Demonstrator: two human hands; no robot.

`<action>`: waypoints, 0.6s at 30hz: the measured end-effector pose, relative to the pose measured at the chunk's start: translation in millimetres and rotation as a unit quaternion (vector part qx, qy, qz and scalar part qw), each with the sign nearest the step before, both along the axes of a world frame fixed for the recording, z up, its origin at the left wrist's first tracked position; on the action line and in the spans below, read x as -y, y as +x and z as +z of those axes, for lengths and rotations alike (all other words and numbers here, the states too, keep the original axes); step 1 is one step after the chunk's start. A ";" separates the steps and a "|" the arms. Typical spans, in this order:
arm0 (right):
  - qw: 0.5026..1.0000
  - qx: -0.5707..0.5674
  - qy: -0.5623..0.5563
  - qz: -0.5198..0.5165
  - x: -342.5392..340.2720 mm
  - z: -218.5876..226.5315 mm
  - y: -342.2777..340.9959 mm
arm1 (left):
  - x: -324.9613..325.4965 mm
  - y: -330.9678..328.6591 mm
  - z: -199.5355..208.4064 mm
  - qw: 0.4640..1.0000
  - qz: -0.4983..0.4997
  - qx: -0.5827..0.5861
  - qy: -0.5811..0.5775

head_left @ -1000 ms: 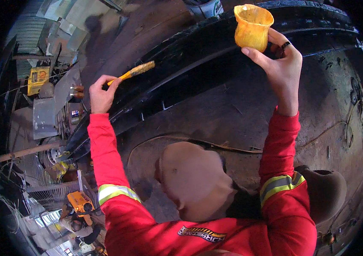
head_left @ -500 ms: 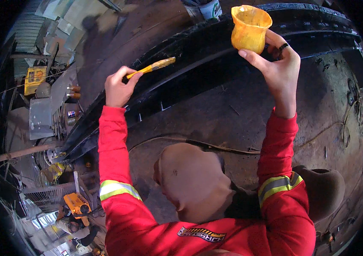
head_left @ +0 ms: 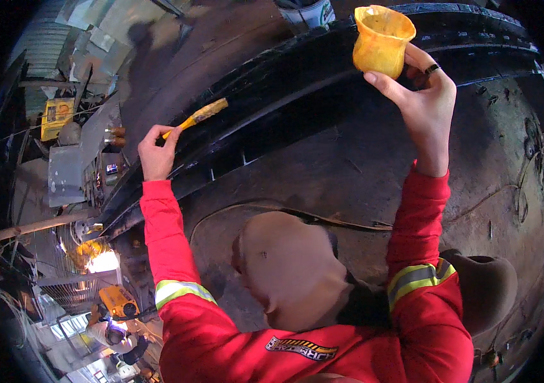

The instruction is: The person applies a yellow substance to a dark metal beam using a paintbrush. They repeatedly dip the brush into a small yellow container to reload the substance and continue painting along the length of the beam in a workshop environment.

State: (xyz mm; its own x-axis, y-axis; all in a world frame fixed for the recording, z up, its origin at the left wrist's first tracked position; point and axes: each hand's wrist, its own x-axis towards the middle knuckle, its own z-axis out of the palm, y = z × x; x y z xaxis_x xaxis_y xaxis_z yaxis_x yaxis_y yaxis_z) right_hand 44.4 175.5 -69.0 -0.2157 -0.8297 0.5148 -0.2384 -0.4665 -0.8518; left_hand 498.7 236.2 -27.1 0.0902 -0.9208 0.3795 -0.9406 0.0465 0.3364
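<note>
In my left hand (head_left: pixel 156 153), thumb and fingers pinch the yellow handle of a paintbrush (head_left: pixel 205 115). Its stained bristles point up and to the right, over the long black beam (head_left: pixel 284 99), and I cannot tell whether they touch it. My right hand (head_left: pixel 426 105) grips a yellow cup (head_left: pixel 377 54) with a flared, wavy rim, raised above the beam's far right part. The cup tilts slightly, so its mouth shows; how much is inside I cannot make out. The beam has a dark, partly shiny surface and runs diagonally from lower left to upper right.
A white bucket (head_left: pixel 315 14) stands beyond the beam. At left lie metal sheets (head_left: pixel 66 175) and a yellow box (head_left: pixel 58 118). A co-worker (head_left: pixel 117 337) crouches lower left near an orange machine (head_left: pixel 118 302) and a bright glow (head_left: pixel 102 260). Cables (head_left: pixel 522 191) cross the floor at right.
My left hand has moved left and a little toward me with the paintbrush. My right hand and the cup have shifted slightly right. A bright glow has appeared at lower left.
</note>
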 end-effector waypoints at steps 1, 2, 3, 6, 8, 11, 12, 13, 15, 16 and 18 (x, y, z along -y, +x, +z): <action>1.000 -0.002 0.007 0.004 0.2 0.6 1.5 | -3.6 10.9 3.1 1.000 0.010 -0.010 0.018; 1.000 -0.005 0.014 0.007 0.3 0.5 3.0 | -5.2 18.7 1.3 1.000 -0.003 -0.013 0.014; 1.000 -0.010 0.012 0.009 0.1 0.9 5.0 | -3.9 23.3 2.0 1.000 -0.017 -0.015 0.008; 1.000 -0.024 0.012 0.011 -0.9 1.4 10.4 | 12.6 29.3 -2.1 0.997 -0.061 -0.049 -0.003; 0.999 -0.032 0.019 0.011 -3.2 2.1 13.9 | 20.6 31.4 -1.1 0.996 -0.065 -0.064 0.005; 0.999 -0.002 0.026 0.024 -3.6 2.8 14.4 | 22.4 42.2 -16.3 0.992 -0.076 -0.098 0.004; 0.999 -0.003 0.034 0.025 -4.1 3.0 12.2 | 20.1 43.6 -21.5 0.992 -0.083 -0.099 0.003; 0.999 -0.003 0.042 0.026 -4.3 3.1 9.6 | 15.3 47.7 -22.8 0.993 -0.059 -0.103 0.024; 0.999 0.004 0.047 0.020 -7.1 6.0 11.9 | 2.1 59.4 -19.1 0.993 -0.035 -0.112 0.025; 0.999 0.001 0.046 0.019 -6.6 6.0 11.3 | -2.5 64.1 -18.6 0.992 -0.025 -0.119 0.028; 0.999 -0.001 0.046 0.017 -4.5 4.9 9.0 | -4.2 69.6 -14.6 0.993 -0.032 -0.112 0.027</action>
State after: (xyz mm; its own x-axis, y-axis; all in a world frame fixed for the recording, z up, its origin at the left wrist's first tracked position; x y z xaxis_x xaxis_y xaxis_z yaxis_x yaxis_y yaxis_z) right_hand 53.4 179.9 -64.1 -0.1853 -0.8800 0.4374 -0.2261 -0.3950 -0.8905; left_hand 568.3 240.5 -41.7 0.1076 -0.9456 0.3069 -0.8378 0.0800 0.5401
